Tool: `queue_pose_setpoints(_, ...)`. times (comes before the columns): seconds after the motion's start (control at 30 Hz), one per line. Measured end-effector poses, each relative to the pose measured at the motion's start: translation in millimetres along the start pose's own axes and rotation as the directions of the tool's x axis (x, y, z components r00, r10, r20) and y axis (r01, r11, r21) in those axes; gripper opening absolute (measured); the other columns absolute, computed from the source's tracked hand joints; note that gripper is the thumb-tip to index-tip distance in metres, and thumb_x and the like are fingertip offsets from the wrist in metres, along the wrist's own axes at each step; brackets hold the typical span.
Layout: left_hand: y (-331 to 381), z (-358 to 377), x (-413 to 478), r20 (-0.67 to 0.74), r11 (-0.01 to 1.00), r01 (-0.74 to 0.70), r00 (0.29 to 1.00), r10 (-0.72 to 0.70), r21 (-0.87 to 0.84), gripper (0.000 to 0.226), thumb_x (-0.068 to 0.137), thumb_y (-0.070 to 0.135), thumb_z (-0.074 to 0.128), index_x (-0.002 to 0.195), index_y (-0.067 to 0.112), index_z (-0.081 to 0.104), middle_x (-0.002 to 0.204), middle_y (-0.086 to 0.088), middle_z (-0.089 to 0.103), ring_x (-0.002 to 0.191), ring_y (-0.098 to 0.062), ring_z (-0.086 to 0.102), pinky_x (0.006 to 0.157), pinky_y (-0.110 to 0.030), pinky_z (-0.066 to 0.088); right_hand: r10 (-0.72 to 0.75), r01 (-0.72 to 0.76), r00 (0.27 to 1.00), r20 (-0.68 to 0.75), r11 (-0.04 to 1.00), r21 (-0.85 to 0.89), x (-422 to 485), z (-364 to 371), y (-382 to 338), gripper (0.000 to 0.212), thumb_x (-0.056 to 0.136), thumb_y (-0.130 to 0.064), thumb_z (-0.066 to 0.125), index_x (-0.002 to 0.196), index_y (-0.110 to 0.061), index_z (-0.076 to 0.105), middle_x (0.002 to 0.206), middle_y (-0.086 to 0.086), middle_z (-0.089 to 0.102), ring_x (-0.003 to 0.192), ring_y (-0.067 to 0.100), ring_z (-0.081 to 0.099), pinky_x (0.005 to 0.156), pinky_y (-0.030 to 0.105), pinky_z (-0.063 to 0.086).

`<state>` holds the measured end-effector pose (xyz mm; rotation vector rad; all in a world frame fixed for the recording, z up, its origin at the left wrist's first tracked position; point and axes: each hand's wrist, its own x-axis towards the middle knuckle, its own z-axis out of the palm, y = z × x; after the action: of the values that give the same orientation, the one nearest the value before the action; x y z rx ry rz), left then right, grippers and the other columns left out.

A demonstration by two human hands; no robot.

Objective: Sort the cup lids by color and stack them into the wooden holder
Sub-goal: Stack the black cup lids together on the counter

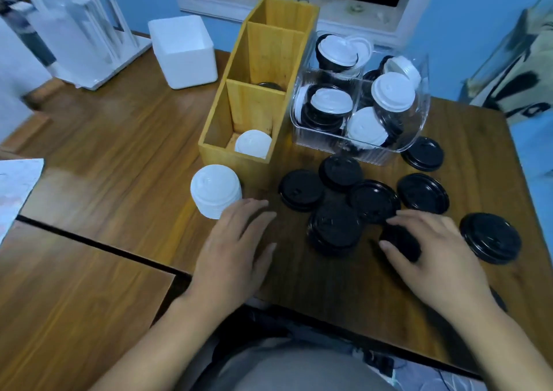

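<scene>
While my left hand (236, 241) rests open and empty, my right hand (431, 250) curls around a black lid (401, 241); next, I'd stack it onto the black pile (335, 229).

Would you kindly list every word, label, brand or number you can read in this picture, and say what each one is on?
No text can be read anywhere in this view.
Black lids: raised marks near the sip holes, too blurred to read.
White lid stack: embossing too faint to read.
Wooden holder, clear plastic bin and white box: no label visible.
Patterned fabric at the right edge: dark shapes, not legible as letters.
</scene>
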<state>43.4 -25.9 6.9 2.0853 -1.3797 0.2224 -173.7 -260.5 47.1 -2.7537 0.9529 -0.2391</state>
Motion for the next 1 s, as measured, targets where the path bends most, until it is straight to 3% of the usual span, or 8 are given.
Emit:
queue_pose_setpoints(0.1, 6.3, 29.8, 23.3, 0.192, 0.995, -0.031, 0.981, 0.012, 0.099, 0.064, 0.093, 0.026, 0.068, 0.150, 0.010, 0.046, 0.157, -0.010, 0.039, 0.146, -0.031, 0.034, 0.123, -0.040, 0.026, 0.062, -0.061, 0.997, 0.034, 0.997, -0.041, -14.5, 8.7, 5.2, 0.062, 0.080, -0.060, 0.068, 0.130, -0.023, 0.062, 0.139, 0.001, 0.054, 0.126, 0.028, 0.049, 0.101, 0.050, 0.048)
queue_pose_setpoints(0.2, 6.4, 47.2, 47.5, 0.270, 0.982, -0.063, 0.963, 0.012, 0.178, 0.067, 0.097, 0.034, 0.057, 0.156, 0.011, 0.036, 0.162, -0.011, 0.033, 0.150, -0.032, 0.026, 0.126, -0.037, 0.017, 0.123, -0.122, 0.991, 0.061, 0.992, -0.026, -16.4, 13.6, 6.8, 0.067, 0.081, -0.059, 0.069, 0.137, -0.026, 0.055, 0.146, 0.000, 0.049, 0.129, 0.027, 0.046, 0.104, 0.046, 0.047)
queue_pose_setpoints(0.4, 1.4, 45.9, 47.1, 0.280, 0.995, -0.027, 0.960, -0.001, 0.096, 0.047, 0.094, 0.030, 0.068, 0.132, 0.004, 0.058, 0.143, -0.013, 0.051, 0.139, -0.035, 0.042, 0.117, -0.046, 0.035, 0.196, -0.209, 0.967, 0.162, 0.976, 0.068, -13.9, 8.4, 6.6, 0.071, 0.078, -0.057, 0.074, 0.140, -0.038, 0.044, 0.127, -0.008, 0.060, 0.130, 0.014, 0.036, 0.095, 0.028, 0.040)
queue_pose_setpoints(0.63, -6.0, 20.7, 7.1, 0.239, 0.993, 0.057, 0.971, -0.031, -0.104, 0.035, 0.083, 0.033, 0.082, 0.098, 0.013, 0.057, 0.123, 0.000, 0.055, 0.118, -0.020, 0.055, 0.101, -0.026, 0.041, 0.067, -0.091, 0.982, 0.177, 0.987, 0.131, -31.2, 13.6, 4.3, 0.074, 0.078, -0.060, 0.072, 0.142, -0.039, 0.041, 0.136, -0.017, 0.051, 0.131, 0.006, 0.034, 0.101, 0.025, 0.037)
queue_pose_setpoints(0.73, -7.8, 14.2, -6.5, 0.258, 0.978, 0.033, 0.966, 0.021, -0.204, 0.037, 0.082, 0.037, 0.082, 0.100, 0.015, 0.059, 0.123, 0.004, 0.055, 0.120, -0.019, 0.054, 0.101, -0.029, 0.042, 0.008, -0.034, 0.983, 0.185, 0.990, 0.134, -41.2, 21.2, 1.0, 0.082, 0.076, -0.072, 0.064, 0.146, -0.034, 0.042, 0.142, -0.017, 0.048, 0.132, 0.004, 0.030, 0.103, 0.020, 0.029)
queue_pose_setpoints(0.83, -8.2, 7.2, -15.0, 0.306, 0.964, 0.009, 0.949, 0.076, -0.267, 0.043, 0.079, 0.039, 0.080, 0.109, 0.016, 0.059, 0.124, 0.006, 0.055, 0.124, -0.018, 0.053, 0.103, -0.030, 0.042, -0.021, -0.026, 0.973, 0.230, 0.979, 0.202, -55.5, 22.1, 3.5, 0.093, 0.075, -0.077, 0.059, 0.153, -0.037, 0.029, 0.153, -0.024, 0.027, 0.141, 0.001, 0.019, 0.110, 0.018, 0.019)
queue_pose_setpoints(0.9, -6.5, 4.6, -18.6, 0.339, 0.958, -0.001, 0.935, 0.103, -0.287, 0.048, 0.076, 0.036, 0.083, 0.114, 0.016, 0.060, 0.126, 0.006, 0.055, 0.127, -0.018, 0.052, 0.105, -0.032, 0.042, -0.085, 0.018, 0.954, 0.288, 0.974, 0.226, -64.3, 22.2, 6.4, 0.092, 0.080, -0.065, 0.067, 0.156, -0.039, 0.021, 0.158, -0.028, 0.015, 0.146, -0.001, 0.011, 0.116, 0.021, 0.019)
queue_pose_setpoints(1.0, 0.2, 8.9, -19.4, 0.343, 0.948, -0.028, 0.929, 0.141, -0.316, 0.052, 0.075, 0.029, 0.088, 0.117, 0.013, 0.063, 0.125, 0.003, 0.056, 0.126, -0.018, 0.052, 0.106, -0.032, 0.041, -0.133, 0.081, 0.960, 0.246, 0.975, 0.209, -70.0, 27.3, 5.4, 0.081, 0.084, -0.047, 0.072, 0.154, -0.033, 0.033, 0.158, -0.019, 0.029, 0.143, 0.005, 0.024, 0.117, 0.031, 0.033)
